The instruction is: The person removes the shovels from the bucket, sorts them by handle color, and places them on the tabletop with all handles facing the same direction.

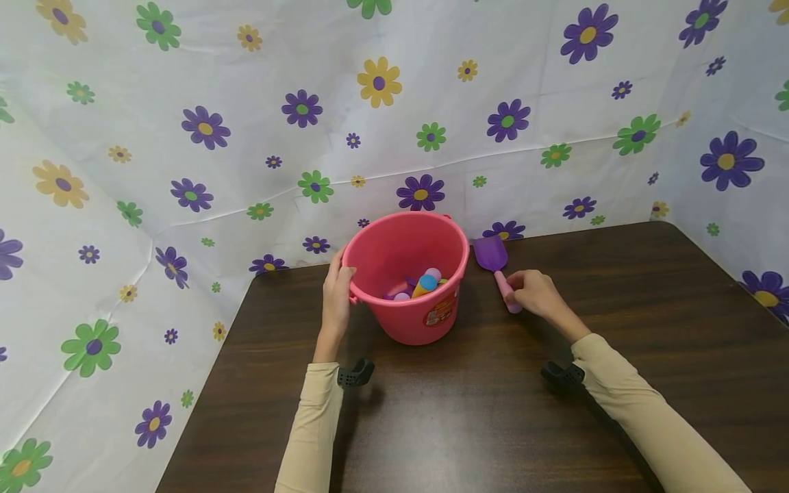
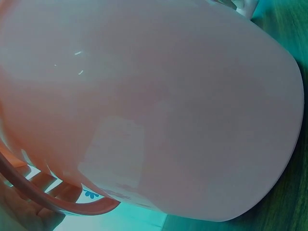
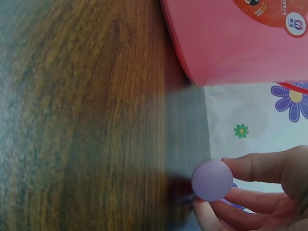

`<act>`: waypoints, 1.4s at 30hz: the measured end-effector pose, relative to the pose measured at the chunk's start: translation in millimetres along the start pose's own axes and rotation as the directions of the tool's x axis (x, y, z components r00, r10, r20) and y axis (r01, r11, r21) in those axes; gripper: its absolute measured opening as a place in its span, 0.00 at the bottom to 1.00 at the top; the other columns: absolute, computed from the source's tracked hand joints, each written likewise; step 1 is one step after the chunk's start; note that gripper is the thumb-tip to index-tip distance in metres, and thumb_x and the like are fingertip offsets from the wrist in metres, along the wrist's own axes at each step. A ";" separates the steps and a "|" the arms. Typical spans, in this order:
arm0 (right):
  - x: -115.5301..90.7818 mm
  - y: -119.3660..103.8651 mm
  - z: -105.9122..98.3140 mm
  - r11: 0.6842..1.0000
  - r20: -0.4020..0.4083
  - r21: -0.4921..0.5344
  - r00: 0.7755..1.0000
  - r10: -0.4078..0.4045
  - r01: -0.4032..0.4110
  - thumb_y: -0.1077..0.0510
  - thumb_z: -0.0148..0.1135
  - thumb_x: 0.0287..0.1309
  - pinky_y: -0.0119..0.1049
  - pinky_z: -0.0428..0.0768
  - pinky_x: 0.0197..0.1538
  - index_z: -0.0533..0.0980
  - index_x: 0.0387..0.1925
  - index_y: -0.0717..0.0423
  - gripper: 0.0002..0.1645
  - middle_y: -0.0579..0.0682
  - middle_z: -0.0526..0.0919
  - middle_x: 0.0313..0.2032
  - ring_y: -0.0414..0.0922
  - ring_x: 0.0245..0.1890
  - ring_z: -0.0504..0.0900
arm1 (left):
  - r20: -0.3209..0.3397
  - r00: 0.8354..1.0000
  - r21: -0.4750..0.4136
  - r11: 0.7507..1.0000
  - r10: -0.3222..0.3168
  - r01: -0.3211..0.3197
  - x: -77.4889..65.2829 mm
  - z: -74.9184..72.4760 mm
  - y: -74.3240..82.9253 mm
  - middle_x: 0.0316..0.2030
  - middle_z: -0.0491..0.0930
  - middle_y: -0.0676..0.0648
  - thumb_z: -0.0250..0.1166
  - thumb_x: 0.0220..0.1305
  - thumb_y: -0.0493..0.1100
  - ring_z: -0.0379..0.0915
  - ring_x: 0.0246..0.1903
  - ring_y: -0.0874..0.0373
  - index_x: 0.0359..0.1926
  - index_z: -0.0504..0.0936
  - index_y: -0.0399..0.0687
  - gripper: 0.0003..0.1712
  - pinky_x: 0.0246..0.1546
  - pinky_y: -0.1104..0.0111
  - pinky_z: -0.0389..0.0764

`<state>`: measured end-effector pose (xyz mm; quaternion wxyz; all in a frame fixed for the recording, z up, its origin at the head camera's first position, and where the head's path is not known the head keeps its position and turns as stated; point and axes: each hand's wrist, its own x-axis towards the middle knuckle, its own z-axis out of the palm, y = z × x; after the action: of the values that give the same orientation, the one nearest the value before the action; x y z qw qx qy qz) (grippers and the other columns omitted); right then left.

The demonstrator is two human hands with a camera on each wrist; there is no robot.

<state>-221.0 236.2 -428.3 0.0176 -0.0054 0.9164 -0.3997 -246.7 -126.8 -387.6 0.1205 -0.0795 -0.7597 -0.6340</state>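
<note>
A pink bucket (image 1: 409,318) stands on the table, tilted slightly toward me, with several colourful plastic pieces (image 1: 425,284) inside. My left hand (image 1: 336,301) holds its left rim, thumb near the edge; in the left wrist view, fingers (image 2: 62,192) show behind the bucket's handle (image 2: 29,190). To the right of the bucket, a toy shovel with a purple scoop (image 1: 491,253) and pink handle (image 1: 504,287) lies with its scoop toward the wall. My right hand (image 1: 537,294) pinches that handle between thumb and fingers; its round end (image 3: 212,180) faces the right wrist camera.
The dark wooden table (image 1: 444,418) reaches back to a white sheet (image 1: 271,144) printed with flowers, which hangs behind and along both sides. Black wrist bands (image 1: 355,374) sit on both sleeves. The bucket carries a red label (image 1: 441,310).
</note>
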 end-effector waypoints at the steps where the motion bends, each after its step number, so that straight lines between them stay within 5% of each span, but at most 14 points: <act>1: 0.2 0.1 0.5 1.000 -0.001 0.001 1.000 0.003 -0.003 0.66 0.66 0.58 0.56 0.81 0.53 0.77 0.54 0.79 0.24 0.72 0.82 0.49 0.62 0.47 0.81 | 0.002 1.000 0.003 1.000 0.001 -0.001 0.1 0.0 -0.1 0.21 0.68 0.50 0.49 0.69 0.47 0.62 0.16 0.63 0.74 0.71 0.54 0.32 0.20 0.74 0.69; 15: 2.9 -1.3 2.1 0.998 -0.001 0.027 0.998 0.059 -0.059 0.64 0.66 0.63 0.54 0.83 0.53 0.76 0.56 0.78 0.24 0.73 0.81 0.51 0.61 0.45 0.82 | 0.015 1.000 -0.020 1.000 -0.001 0.001 0.2 1.2 -0.5 0.27 0.71 0.41 0.50 0.69 0.48 0.63 0.16 0.62 0.75 0.69 0.54 0.33 0.21 0.73 0.71; 26: 3.7 -0.4 4.6 0.997 -0.010 0.046 0.998 0.070 -0.069 0.63 0.66 0.64 0.54 0.83 0.54 0.75 0.57 0.78 0.25 0.73 0.80 0.52 0.62 0.47 0.81 | 0.010 1.000 -0.014 1.000 0.000 0.000 0.0 0.2 -2.4 0.26 0.71 0.44 0.50 0.70 0.47 0.62 0.16 0.62 0.75 0.70 0.53 0.33 0.21 0.74 0.69; 34: 2.3 1.4 -0.8 0.998 -0.116 0.047 0.993 0.036 -0.031 0.58 0.60 0.69 0.43 0.83 0.43 0.78 0.53 0.77 0.23 0.69 0.84 0.45 0.55 0.38 0.84 | 0.006 1.000 -0.016 1.000 -0.006 0.006 -0.7 1.3 -0.3 0.23 0.69 0.44 0.49 0.70 0.47 0.62 0.16 0.62 0.75 0.70 0.54 0.33 0.21 0.74 0.69; 42: -1.2 -14.4 -14.0 0.995 -0.155 0.093 0.987 0.037 -0.022 0.56 0.57 0.73 0.44 0.85 0.41 0.77 0.56 0.77 0.25 0.72 0.82 0.50 0.58 0.38 0.88 | 0.006 1.000 -0.010 1.000 0.004 -0.004 -1.0 0.1 -0.4 0.26 0.71 0.41 0.50 0.70 0.47 0.62 0.17 0.63 0.75 0.70 0.54 0.33 0.21 0.74 0.69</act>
<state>-220.4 236.6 -408.2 -0.0484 0.0404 0.8958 -0.4399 -245.9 -126.7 -388.2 0.1189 -0.0834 -0.7569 -0.6372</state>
